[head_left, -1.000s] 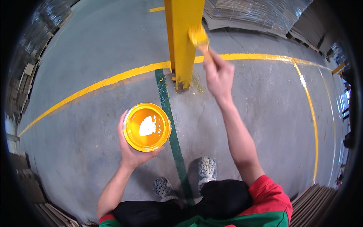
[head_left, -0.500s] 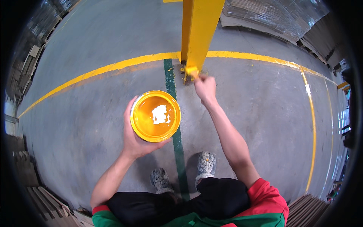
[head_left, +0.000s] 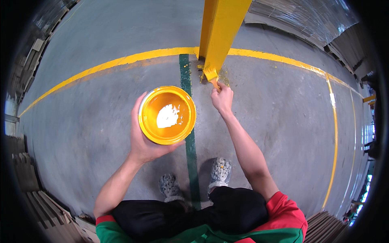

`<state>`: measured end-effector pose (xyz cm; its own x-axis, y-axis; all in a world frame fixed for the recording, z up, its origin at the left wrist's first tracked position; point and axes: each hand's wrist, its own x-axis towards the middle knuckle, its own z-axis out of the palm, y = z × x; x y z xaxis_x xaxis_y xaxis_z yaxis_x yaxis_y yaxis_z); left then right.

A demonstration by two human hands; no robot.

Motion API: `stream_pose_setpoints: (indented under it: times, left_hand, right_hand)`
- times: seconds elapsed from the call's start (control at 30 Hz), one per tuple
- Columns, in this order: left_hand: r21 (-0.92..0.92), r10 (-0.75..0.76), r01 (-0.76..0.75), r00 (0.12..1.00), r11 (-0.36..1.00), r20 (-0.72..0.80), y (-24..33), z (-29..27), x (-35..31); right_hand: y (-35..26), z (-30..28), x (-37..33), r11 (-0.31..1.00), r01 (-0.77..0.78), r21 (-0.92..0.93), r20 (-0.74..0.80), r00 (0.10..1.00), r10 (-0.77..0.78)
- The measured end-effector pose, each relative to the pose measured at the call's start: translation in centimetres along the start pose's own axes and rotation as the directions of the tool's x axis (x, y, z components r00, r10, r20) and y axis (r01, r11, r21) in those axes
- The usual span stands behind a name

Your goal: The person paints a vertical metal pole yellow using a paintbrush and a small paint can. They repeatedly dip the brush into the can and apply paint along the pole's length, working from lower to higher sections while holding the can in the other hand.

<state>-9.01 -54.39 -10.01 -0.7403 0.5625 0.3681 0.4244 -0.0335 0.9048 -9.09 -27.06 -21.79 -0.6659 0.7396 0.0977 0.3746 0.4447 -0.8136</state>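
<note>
My left hand (head_left: 142,146) is wrapped round the side of a paint can (head_left: 187,135) and holds it up in front of me. Yellow paint (head_left: 153,106) lies inside it, with a bright white glare on the surface. Closed round the handle of a paintbrush (head_left: 211,75) is my right hand (head_left: 223,98). The brush's bristles, coated in yellow, are at the foot of a yellow steel column (head_left: 221,36) and appear to touch it. Yellow spatters mark the concrete around the column's base.
A yellow line (head_left: 142,56) crosses the grey floor (head_left: 279,121) past the column. A green stripe (head_left: 190,162) runs from it toward my feet. Wrapped stacks of flat cardboard (head_left: 300,20) stand far right, with more stacks (head_left: 44,214) at the lower left.
The brush tilts differently, with more of its handle showing, and my right hand has shifted slightly down and right. My left hand keeps hold of the can. The whole view has shifted a little.
</note>
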Motion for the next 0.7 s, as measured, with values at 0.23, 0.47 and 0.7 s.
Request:
stream_pose_setpoints:
  times: [0.23, 0.47, 0.7]
  left_hand:
    - [-0.029, -0.04, 0.039, 0.999, 0.999, -0.013, -0.6, 0.3, -0.1]
    - [0.034, -0.036, 0.036, 0.999, 0.999, -0.007, -0.6, 0.2, 0.0]
    - [0.039, -0.062, 0.062, 0.998, 0.997, -0.018, -0.7, 0.4, -0.2]
  right_hand:
    - [-5.1, -2.7, 1.3, 0.916, 0.333, 0.223, -0.097, 0.943, -0.319]
    - [-5.0, -2.9, 1.2, 0.802, 0.559, 0.212, -0.363, 0.807, -0.466]
    - [5.2, 3.9, -0.3, 0.998, 0.031, 0.046, 0.048, 0.998, -0.033]
